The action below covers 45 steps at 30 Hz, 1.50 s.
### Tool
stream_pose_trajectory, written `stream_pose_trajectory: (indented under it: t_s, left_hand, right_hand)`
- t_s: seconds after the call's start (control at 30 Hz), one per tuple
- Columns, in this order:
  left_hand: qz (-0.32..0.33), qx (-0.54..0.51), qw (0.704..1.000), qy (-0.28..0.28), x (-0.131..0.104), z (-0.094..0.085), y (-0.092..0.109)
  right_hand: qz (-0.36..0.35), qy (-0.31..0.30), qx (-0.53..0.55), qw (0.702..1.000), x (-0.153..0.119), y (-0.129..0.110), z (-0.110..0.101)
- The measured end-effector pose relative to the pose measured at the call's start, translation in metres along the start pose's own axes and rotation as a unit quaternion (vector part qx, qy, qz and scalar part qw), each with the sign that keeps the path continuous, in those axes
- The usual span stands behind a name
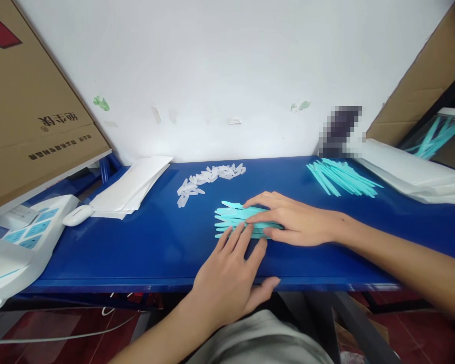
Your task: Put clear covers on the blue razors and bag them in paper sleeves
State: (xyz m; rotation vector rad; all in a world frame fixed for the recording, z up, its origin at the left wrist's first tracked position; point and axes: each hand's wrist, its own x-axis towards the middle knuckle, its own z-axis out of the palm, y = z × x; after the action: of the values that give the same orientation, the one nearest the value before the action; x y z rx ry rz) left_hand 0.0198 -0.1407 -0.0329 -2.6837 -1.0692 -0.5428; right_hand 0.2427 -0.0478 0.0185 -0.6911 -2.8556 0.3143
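Several thin turquoise plastic sticks with tapered ends (227, 215) lie side by side on the blue table (136, 247) in front of me. My right hand (293, 220) rests over their right part, fingers spread across the top. At the near edge of the row, the fingertips of my left hand (231, 273) touch the sticks, its thumb held apart. Part of the row is hidden under my fingers. Beyond it, a curved heap of small translucent white pieces (212, 175) lies toward the wall. A loose pile of similar turquoise sticks (343, 177) sits at the back right.
White papers (131, 184) lie at the back left beside a white power strip (41, 232) with blue sockets. Cardboard boxes (30, 91) stand at the left and right. White sheets or bags (405, 172) and a container of turquoise sticks (440, 134) are at the right.
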Motion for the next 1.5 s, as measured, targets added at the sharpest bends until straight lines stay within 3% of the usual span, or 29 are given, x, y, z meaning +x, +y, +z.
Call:
stream_pose_trajectory:
  t_s: [0.33,1.07,1.5]
  left_hand:
    - [-0.018,-0.006,1.000,-0.002,-0.0017,0.0020,0.0001]
    - [-0.004,0.008,1.000,0.003,0.0003,0.0002,-0.0006]
    - [-0.006,-0.002,1.000,-0.004,0.0004,-0.0015,0.0001]
  right_hand:
    - [0.040,0.020,-0.024,0.999,-0.0014,0.0065,0.0034]
    - [0.019,-0.002,0.002,1.000,0.0020,0.0045,0.0046]
    - [0.053,0.008,0.004,0.999,0.0029,0.0073,0.0074]
